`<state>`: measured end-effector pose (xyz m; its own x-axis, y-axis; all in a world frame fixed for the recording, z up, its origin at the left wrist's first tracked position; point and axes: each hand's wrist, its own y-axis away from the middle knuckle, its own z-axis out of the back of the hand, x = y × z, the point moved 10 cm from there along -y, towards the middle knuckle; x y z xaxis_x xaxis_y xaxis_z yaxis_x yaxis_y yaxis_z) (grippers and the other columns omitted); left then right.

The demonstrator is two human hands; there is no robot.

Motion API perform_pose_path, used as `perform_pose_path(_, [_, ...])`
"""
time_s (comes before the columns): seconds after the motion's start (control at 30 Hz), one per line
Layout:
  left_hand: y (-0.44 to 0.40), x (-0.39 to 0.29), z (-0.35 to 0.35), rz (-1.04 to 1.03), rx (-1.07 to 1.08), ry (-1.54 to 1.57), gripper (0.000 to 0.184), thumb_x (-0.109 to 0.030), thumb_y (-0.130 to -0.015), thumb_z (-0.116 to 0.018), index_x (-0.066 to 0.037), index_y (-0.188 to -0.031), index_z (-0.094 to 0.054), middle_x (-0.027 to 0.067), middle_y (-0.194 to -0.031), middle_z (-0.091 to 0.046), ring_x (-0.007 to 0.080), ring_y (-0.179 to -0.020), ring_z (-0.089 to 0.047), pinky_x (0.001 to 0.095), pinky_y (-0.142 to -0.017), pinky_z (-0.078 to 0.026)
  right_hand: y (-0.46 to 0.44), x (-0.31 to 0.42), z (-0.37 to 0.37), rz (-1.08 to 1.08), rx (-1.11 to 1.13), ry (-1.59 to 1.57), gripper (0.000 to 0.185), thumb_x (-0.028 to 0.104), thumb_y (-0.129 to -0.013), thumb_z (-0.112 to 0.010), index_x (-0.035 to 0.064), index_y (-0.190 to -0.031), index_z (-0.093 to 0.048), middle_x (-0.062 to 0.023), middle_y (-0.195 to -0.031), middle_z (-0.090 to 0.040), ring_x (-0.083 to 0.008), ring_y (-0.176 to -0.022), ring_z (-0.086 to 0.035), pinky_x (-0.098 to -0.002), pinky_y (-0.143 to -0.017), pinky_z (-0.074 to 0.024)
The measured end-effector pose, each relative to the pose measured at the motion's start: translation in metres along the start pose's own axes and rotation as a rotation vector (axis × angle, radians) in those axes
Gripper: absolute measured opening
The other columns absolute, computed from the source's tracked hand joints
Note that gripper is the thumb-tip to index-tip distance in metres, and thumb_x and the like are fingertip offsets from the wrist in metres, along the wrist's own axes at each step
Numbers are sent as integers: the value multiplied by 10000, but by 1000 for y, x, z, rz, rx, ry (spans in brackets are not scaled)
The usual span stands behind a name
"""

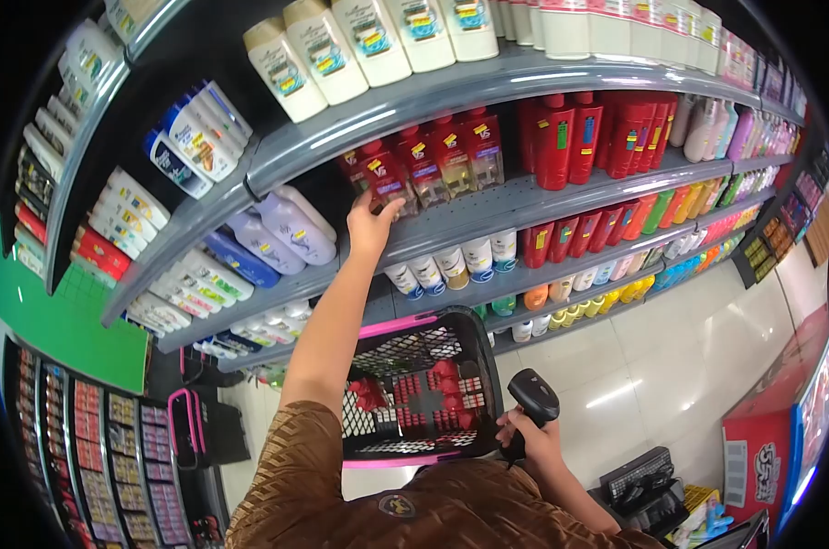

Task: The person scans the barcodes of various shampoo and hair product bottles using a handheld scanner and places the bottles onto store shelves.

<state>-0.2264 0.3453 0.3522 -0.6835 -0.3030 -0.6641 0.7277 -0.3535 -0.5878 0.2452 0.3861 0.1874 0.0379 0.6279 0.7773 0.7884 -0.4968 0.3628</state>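
Observation:
My left hand [373, 226] reaches up to the shelf, its fingers closed about the lower part of a bottle [382, 174] with a red top and a clear base. Similar bottles [451, 151] stand in a row just to its right. Lower down, my right hand [530, 437] is wrapped round the handle of a black barcode scanner [534, 395], whose head points up. Between my arms is a black mesh shopping basket [481, 384] with pink handles. Red shapes show in it or through its mesh; I cannot tell which.
Grey shelves [497, 215] hold white shampoo bottles [378, 41] above, red bottles [554, 142] to the right and lilac bottles [295, 231] to the left. Another pink-handled basket [190, 425] stands at lower left. A black crate [641, 489] sits at lower right on the tiled floor [634, 366].

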Motion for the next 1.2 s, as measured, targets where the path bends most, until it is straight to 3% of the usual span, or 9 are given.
perform_pose_path(0.07, [2,-3,-1,131,26,-77,497,-407,-781,-853,25,-985,-719,191,-857,-745,335,-827,-741,409,-741,-563,-1,2,-1,-18,17,32,147,71,-933,-653,21,-1050,-580,-168,-888,-701,-239,-672,-692,-336,-573,-527])
perform_pose_path(0.17, [1,6,-9,135,37,-288,532,-471,-768,-845,13,-946,-713,166,-806,-745,332,-781,-739,420,-710,-561,-4,6,-1,-27,39,61,159,78,-935,-664,15,-1062,-590,-160,-897,-705,-222,-682,-693,-325,-578,-527])
perform_pose_path(0.8, [5,6,-12,200,101,-226,608,-477,-734,-886,22,-1025,-699,184,-928,-763,292,-867,-753,374,-788,-576,-29,-2,18,-161,57,166,178,103,-928,-672,32,-1066,-583,-164,-906,-695,-223,-688,-699,-328,-581,-540])
perform_pose_path(1.2, [4,15,-14,224,105,-219,611,-487,-717,-897,16,-1001,-696,165,-912,-761,261,-840,-747,362,-781,-578,-36,-8,15,-214,81,170,183,125,-955,-675,31,-1097,-608,-131,-935,-706,-195,-732,-692,-317,-615,-530])
